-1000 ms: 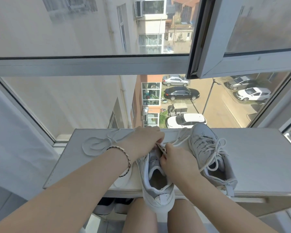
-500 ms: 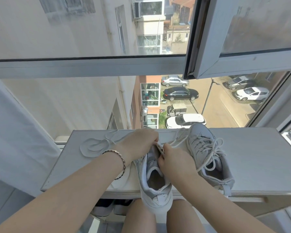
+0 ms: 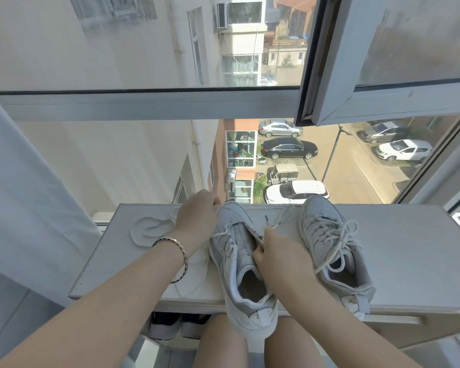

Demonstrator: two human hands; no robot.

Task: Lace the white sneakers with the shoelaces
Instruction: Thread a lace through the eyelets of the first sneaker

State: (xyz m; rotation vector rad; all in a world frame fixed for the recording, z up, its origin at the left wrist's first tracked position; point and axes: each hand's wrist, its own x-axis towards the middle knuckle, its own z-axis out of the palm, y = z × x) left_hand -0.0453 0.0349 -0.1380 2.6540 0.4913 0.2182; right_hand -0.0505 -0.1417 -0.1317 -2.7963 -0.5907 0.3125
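Two white sneakers lie on a pale shelf [image 3: 404, 256] under the window. The left sneaker [image 3: 239, 272] has its heel hanging over the front edge and a shoelace [image 3: 278, 224] threaded only near the toe. My right hand [image 3: 279, 257] pinches that lace at the right eyelet row beside the tongue. My left hand [image 3: 197, 219] sits at the sneaker's toe, fingers curled round the lace's other end. The right sneaker [image 3: 332, 248] is fully laced, its lace ends lying loose.
Two white insoles [image 3: 152, 229] lie on the shelf's left part. More shoes [image 3: 170, 328] stand under the shelf. My knees are just below the front edge. A curtain hangs at the left, and an open window sash juts in at the upper right.
My left hand has moved from over the tongue out to the toe, drawing the lace away. The left sneaker's front is now uncovered. My right hand stays at the eyelets.
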